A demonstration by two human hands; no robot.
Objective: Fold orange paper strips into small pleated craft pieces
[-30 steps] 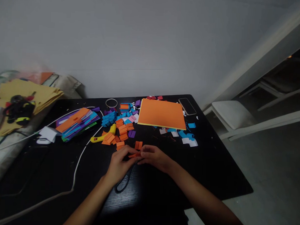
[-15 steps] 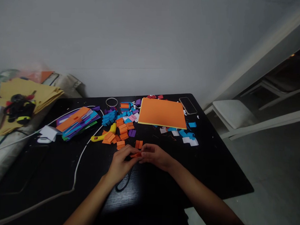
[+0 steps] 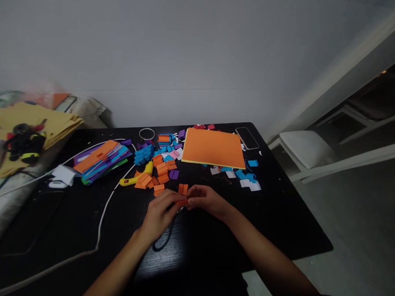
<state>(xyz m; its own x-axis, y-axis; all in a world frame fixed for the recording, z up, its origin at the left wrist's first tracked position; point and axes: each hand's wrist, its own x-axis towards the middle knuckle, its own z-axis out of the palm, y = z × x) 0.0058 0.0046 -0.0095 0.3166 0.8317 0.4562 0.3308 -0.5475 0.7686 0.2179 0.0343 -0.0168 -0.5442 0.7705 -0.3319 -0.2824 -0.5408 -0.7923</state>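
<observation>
Between my two hands is a small orange paper piece (image 3: 182, 202), partly hidden by the fingers. My left hand (image 3: 163, 210) pinches its left side, and my right hand (image 3: 206, 202) grips its right end. Just beyond the fingertips lies another folded orange piece (image 3: 183, 189). A pile of folded orange pieces (image 3: 162, 169) rests farther up, beside a yellow glue gun (image 3: 129, 181). Scissors with a dark handle (image 3: 161, 246) lie on the black table (image 3: 229, 248), partly under my left hand.
Orange sheets (image 3: 213, 148) lie at the back, with a phone (image 3: 247, 138) to their right. Blue folded pieces (image 3: 143, 154), a tape ring (image 3: 146, 133) and a stack of coloured strips (image 3: 103, 160) are on the left. A white cable (image 3: 100, 226) crosses the table.
The orange piece between my fingers has turned slightly and looks flatter. Both hands stay in nearly the same place, and a light tip of the scissors now shows beneath them.
</observation>
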